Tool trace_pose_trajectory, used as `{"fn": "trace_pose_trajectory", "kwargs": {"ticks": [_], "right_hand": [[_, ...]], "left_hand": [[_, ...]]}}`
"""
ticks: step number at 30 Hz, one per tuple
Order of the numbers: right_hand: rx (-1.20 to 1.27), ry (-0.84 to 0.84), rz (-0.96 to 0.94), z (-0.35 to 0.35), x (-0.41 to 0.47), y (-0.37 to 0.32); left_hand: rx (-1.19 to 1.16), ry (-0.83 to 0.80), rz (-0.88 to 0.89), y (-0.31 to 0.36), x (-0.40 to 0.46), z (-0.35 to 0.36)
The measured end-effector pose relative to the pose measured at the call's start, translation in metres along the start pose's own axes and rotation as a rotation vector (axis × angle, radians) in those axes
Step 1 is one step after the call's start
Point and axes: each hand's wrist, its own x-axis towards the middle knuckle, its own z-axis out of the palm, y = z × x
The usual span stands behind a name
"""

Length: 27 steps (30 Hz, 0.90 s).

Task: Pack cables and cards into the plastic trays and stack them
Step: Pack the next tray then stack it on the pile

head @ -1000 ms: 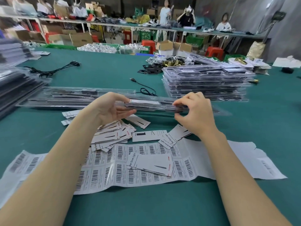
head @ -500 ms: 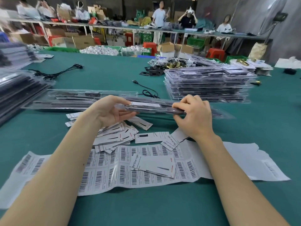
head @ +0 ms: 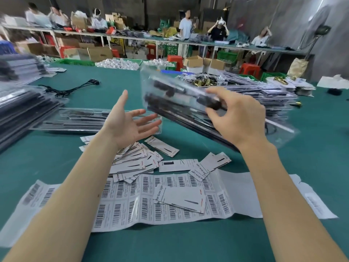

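Lifted clear, tilted: packed tray [head: 181,103] pinched by right hand [head: 239,118]; left hand [head: 128,125] spread empty; stack [head: 273,97] beyond right.

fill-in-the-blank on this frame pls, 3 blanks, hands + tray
1. The clear plastic tray is gripped by the ____ hand only.
2. The left hand is ____, palm up, holding nothing.
3. The loose cards lie partly on a sheet of ____ labels on the green table.

Missing words: right; open; barcode
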Motion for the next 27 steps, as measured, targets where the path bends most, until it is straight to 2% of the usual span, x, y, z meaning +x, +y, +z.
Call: {"fn": "trace_pose_trajectory", "kwargs": {"ticks": [2,4,6,10,13,16,18,20,24,27], "right_hand": [[0.060,0.051,0.076,-0.009,0.006,-0.007],[0.139,0.048,0.207,-0.016,0.012,-0.011],[0.165,0.050,0.307,-0.021,0.016,-0.011],[0.230,0.110,0.443,-0.030,0.021,0.000],[0.469,0.149,0.562,-0.029,0.025,0.011],[0.764,0.162,0.775,-0.019,0.026,0.023],[0.944,0.139,0.922,-0.010,0.024,0.030],[1.104,0.122,1.035,-0.001,0.021,0.035],[1.571,0.114,1.255,0.007,0.010,0.039],[1.626,0.095,1.321,0.006,-0.002,0.037]], "left_hand": [[0.072,0.000,-0.001,-0.003,0.002,0.005],[0.266,-0.018,-0.033,-0.009,0.003,0.012],[0.437,-0.124,-0.069,-0.017,0.002,0.018],[0.541,-0.301,-0.088,-0.030,-0.002,0.036],[0.628,-0.355,-0.066,-0.044,-0.002,0.053],[0.706,-0.455,-0.102,-0.053,-0.002,0.060],[0.674,-0.477,-0.127,-0.052,-0.004,0.058],[0.596,-0.420,-0.104,-0.042,-0.004,0.051],[0.352,-0.378,-0.029,-0.020,-0.006,0.032],[0.227,-0.229,0.053,-0.015,-0.003,0.033]]}}
